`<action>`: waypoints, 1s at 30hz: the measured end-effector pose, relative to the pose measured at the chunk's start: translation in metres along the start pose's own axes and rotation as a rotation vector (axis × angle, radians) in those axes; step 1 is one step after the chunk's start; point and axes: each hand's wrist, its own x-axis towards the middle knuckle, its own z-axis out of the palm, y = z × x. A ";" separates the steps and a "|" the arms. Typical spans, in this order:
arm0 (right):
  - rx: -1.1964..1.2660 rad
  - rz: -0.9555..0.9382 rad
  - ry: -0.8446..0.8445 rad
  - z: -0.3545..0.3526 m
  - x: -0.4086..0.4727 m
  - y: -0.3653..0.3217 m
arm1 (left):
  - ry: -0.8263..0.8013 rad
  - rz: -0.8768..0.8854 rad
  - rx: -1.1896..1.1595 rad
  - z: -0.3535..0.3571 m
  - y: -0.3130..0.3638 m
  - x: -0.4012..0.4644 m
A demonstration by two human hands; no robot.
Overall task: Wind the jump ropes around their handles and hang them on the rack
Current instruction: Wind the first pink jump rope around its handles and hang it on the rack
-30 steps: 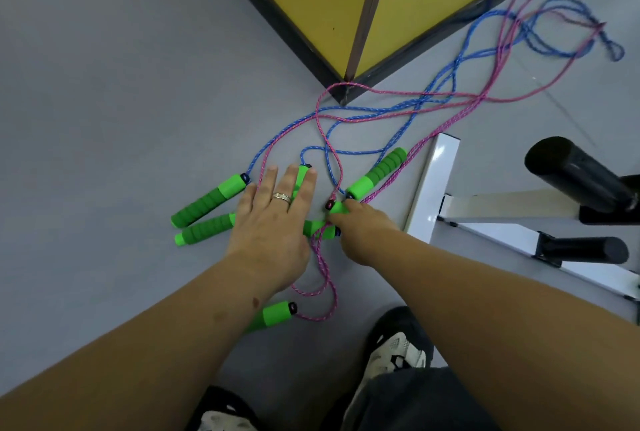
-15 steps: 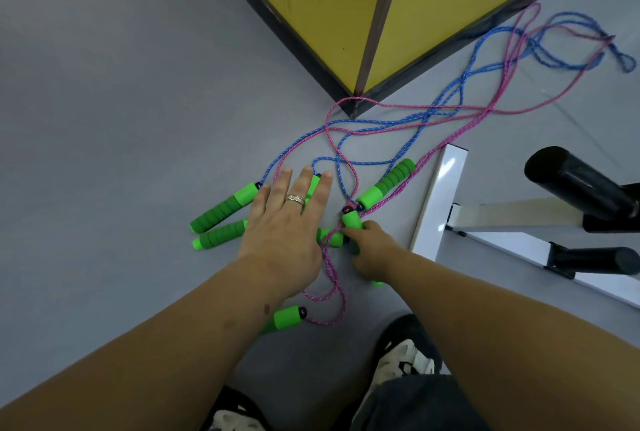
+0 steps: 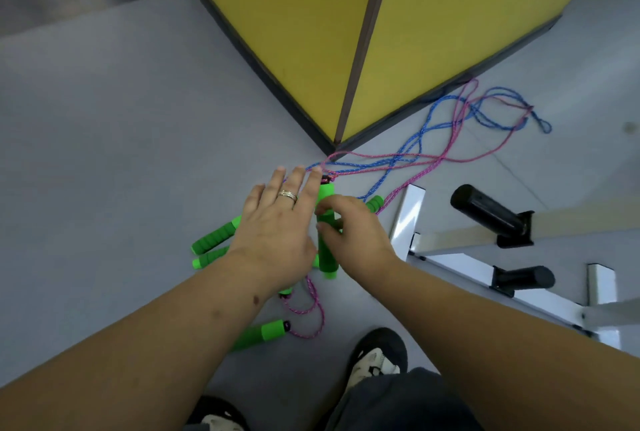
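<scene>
Gripped in the right hand (image 3: pixel 356 240): one green foam handle (image 3: pixel 327 247), lifted off the grey floor (image 3: pixel 104 171), long axis running near to far in the head view, black cap end pointing away toward the yellow wall corner (image 3: pixel 337 140), butt end pointing back toward the person. Thumb and fingers of that hand curled round the handle's middle. From the cap, pink rope (image 3: pixel 429 167) trailing off to the right across the floor, tangled with blue rope (image 3: pixel 412 150), both reaching loose loops by the wall base at far right.

Left hand (image 3: pixel 277 233) spread flat, fingers straight and slightly apart, ring on one finger, hovering over or resting on the other handles; actual contact not discernible. Just beside the held handle, nearly touching it.

Two more green handles (image 3: pixel 214 240) lying side by side on the floor left of the hands, long axes slanting up to the right. Another handle (image 3: pixel 259 332) nearer the person, cap end pointing right, pink cord looping from it. A further one (image 3: pixel 374 204) peeking out behind the right hand.

White rack (image 3: pixel 405 219) with black pegs (image 3: pixel 485 212) standing to the right. A shoe (image 3: pixel 375 358) below.
</scene>
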 end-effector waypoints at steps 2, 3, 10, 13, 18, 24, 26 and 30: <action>0.200 0.001 0.039 -0.025 -0.013 -0.039 | 0.035 0.013 -0.071 -0.029 0.010 -0.009; 0.317 0.001 0.056 -0.037 -0.021 -0.059 | 0.045 0.032 -0.115 -0.047 0.016 -0.015; 0.673 -0.237 0.047 -0.135 -0.087 -0.180 | 0.290 0.101 -0.395 -0.183 0.064 -0.074; 0.736 -0.375 0.017 -0.174 -0.116 -0.215 | 0.404 0.132 -0.442 -0.231 0.085 -0.103; 0.612 -0.457 0.210 -0.225 -0.163 -0.263 | 0.560 0.201 -0.410 -0.289 0.111 -0.149; 0.404 -0.457 0.252 -0.255 -0.202 -0.302 | 0.681 0.278 -0.403 -0.332 0.130 -0.198; 0.344 -0.396 0.181 -0.261 -0.207 -0.306 | 0.716 0.293 -0.406 -0.339 0.134 -0.209; 0.258 -0.314 0.024 -0.262 -0.217 -0.299 | 0.784 0.271 -0.375 -0.342 0.135 -0.218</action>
